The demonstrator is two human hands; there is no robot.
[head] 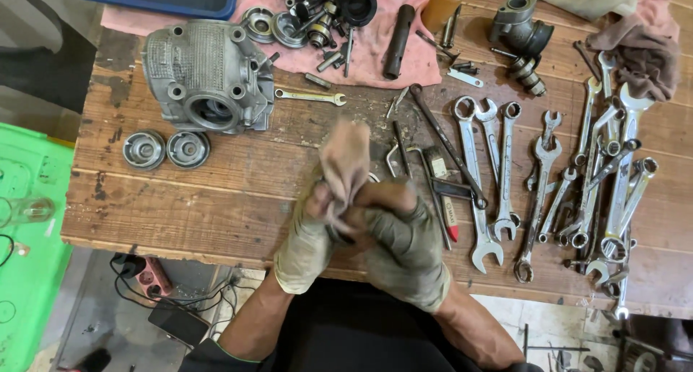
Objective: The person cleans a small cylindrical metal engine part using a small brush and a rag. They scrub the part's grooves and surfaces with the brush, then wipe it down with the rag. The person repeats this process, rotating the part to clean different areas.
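In the head view, both gloved hands met at the lower centre of the frame, over the near edge of the wooden workbench [216, 199]. The left hand [307, 235] and the right hand [404, 245] were pressed together around a grubby rag [345, 162], fingers curled tight on it, and its loose end stood up above the knuckles. Something small may have been wrapped inside the cloth, but the motion blur hid it.

In the upper left of the frame sat a grey cast cylinder head [209, 76], with two round metal caps [166, 149] just below it, side by side. A small spanner [310, 96] lay right of the casting. A pink cloth [375, 47] at the top centre carried small engine parts and a dark tube [398, 41]. A row of combination wrenches [548, 177] filled the right side of the frame, overlapping one another. A green crate [29, 220] stood at the left edge.
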